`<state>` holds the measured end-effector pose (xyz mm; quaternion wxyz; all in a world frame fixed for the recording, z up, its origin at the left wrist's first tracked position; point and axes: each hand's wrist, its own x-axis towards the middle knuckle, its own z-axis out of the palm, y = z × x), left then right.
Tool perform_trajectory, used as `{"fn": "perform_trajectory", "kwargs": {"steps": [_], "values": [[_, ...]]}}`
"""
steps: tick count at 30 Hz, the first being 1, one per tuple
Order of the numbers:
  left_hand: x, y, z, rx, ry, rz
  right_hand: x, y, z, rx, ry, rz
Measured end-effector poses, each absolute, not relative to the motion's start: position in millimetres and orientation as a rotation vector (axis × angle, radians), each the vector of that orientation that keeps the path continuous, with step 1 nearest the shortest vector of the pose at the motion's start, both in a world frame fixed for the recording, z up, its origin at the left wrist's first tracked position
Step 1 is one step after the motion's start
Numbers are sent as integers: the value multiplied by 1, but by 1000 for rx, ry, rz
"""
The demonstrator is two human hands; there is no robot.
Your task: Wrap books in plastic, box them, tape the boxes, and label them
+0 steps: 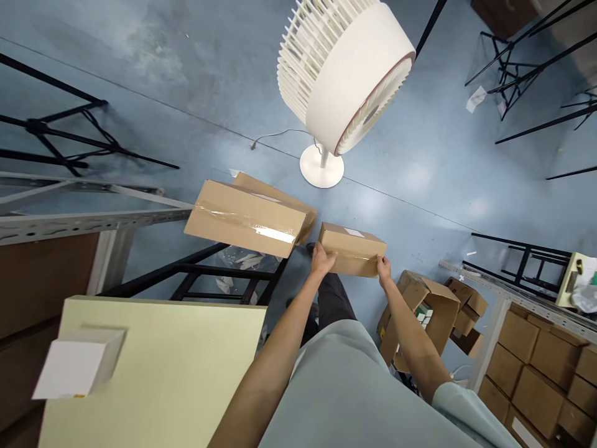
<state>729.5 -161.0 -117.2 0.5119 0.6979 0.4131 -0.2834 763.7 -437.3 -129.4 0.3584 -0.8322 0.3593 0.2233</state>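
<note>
Holding a small cardboard box (352, 249) in the air, we are clasping its ends, left hand (323, 259) and right hand (384, 267) closed on it; a larger taped carton (247, 219) is resting just left of our grip.

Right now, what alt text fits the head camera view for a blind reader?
A left hand and right hand hold a small cardboard box by its ends; a larger box lies to its left, and a white fan stands ahead.

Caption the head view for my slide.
Left hand and right hand grip a small cardboard box, white fan beyond.
</note>
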Motion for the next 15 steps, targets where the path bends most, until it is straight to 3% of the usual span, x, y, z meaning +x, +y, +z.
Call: {"fn": "perform_trajectory", "kwargs": {"steps": [7, 15], "values": [[696, -168, -95, 1690, 1101, -667, 752, -416, -134, -2170, 902, 634], [589, -127, 5, 1580, 1259, -525, 742, -362, -50, -2055, 481, 859]]}}
